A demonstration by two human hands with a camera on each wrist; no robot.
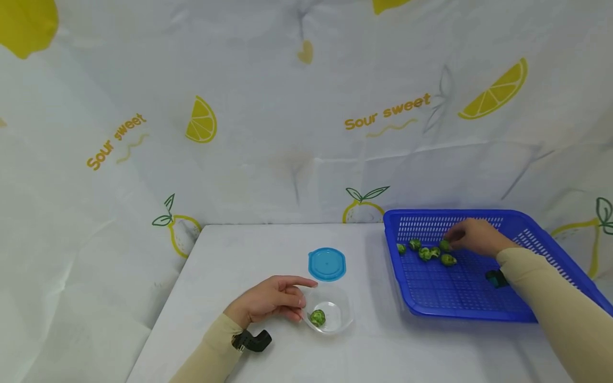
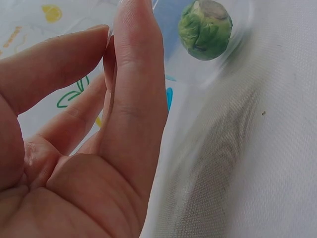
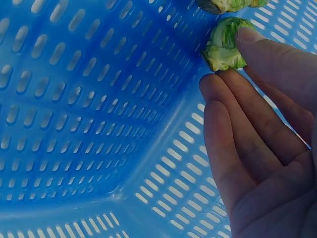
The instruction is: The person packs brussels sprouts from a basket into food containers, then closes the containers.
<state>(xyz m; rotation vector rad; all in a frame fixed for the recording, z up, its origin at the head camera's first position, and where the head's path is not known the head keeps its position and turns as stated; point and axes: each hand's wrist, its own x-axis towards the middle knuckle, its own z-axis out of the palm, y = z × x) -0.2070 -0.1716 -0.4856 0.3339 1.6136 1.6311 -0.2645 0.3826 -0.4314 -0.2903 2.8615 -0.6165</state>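
My right hand reaches into the blue plastic basket and pinches a Brussels sprout between thumb and fingertips. Several more Brussels sprouts lie near it in the basket's left back part. At the table's middle stands a small clear plastic bowl with one Brussels sprout inside. The left hand rests against the bowl's left side, its upper finger stretched along the rim. In the left wrist view, the sprout shows through the clear wall beside the fingers.
A light blue lid lies flat behind the bowl. The white table ends at a pale cloth backdrop printed with lemons. Each wrist wears a black device.
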